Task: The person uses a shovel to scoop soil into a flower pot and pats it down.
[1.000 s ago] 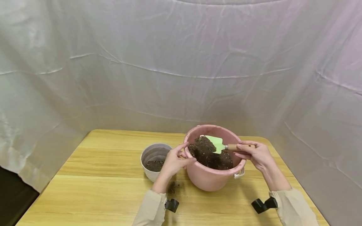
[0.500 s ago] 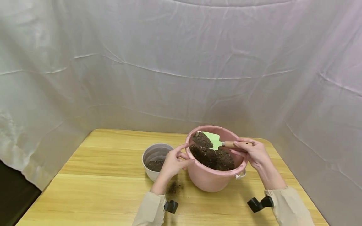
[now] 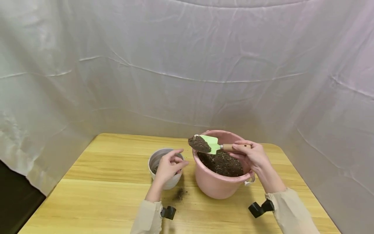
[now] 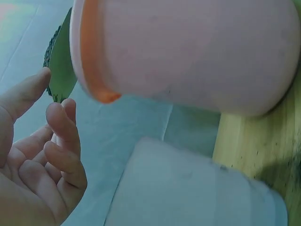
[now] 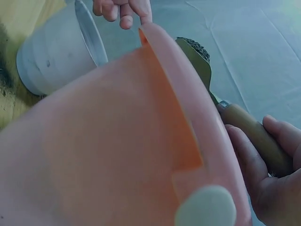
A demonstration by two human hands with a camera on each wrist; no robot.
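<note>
From the head view, the right hand (image 3: 253,156) gripped the wooden handle of a green trowel (image 3: 211,144), its blade heaped with loose soil (image 3: 199,143) above the near rim of the pink bucket (image 3: 216,185), while the left hand (image 3: 167,166), fingers relaxed and holding nothing, rested over the white pot (image 3: 172,183) on the surface (image 3: 102,195). In the left wrist view, the empty fingers (image 4: 63,136) curved loosely beside the bucket wall. In the right wrist view, fingers wrapped the stiff handle (image 5: 251,136), the sensible hold; the crumbly load would probably spill if tilted.
</note>
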